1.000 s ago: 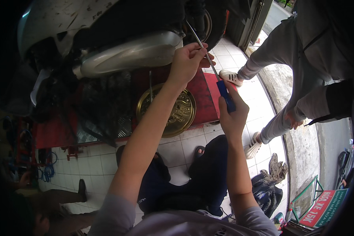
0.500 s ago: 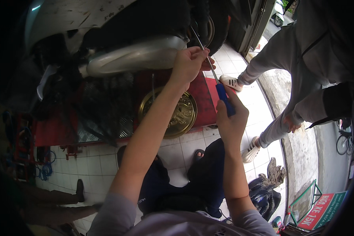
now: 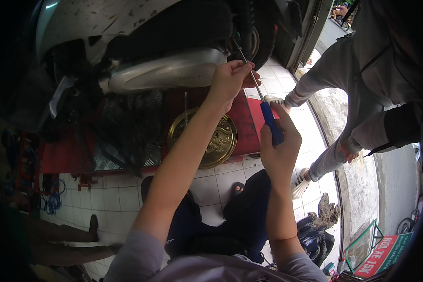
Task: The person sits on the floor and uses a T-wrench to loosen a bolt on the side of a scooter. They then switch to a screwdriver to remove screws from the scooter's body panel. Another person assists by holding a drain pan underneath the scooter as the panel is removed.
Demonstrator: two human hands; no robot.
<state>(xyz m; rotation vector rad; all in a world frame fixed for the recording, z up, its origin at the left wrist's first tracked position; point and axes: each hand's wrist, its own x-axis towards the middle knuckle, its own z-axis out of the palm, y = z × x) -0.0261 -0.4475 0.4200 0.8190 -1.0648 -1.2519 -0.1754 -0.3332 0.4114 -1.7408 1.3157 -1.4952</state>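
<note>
A long screwdriver [image 3: 271, 123] with a blue handle slants up and away toward the rear of a motor scooter [image 3: 169, 70]. Around its handle the fingers of my right hand [image 3: 283, 138] are closed. Farther up, my left hand [image 3: 232, 80] pinches the thin metal shaft between thumb and fingers. The tip reaches in among dark parts near the shock absorber and wheel, where I cannot make out what it touches. Below my left forearm a round gold-coloured embossed tray [image 3: 223, 141] lies on the red lift platform [image 3: 244, 117].
At the right a person in grey [image 3: 322, 82] stands close by, in white shoes. Another person's dark-clothed legs [image 3: 61, 235] show at lower left. Dirty rags [image 3: 322, 216] and a red and green sign [image 3: 380, 254] are at lower right. A blue hose [image 3: 54, 202] lies coiled at left.
Both hands and the screwdriver have shifted slightly right and down in the picture, as has the scooter. The grip is the same. Outside, a passing rider has come into sight.
</note>
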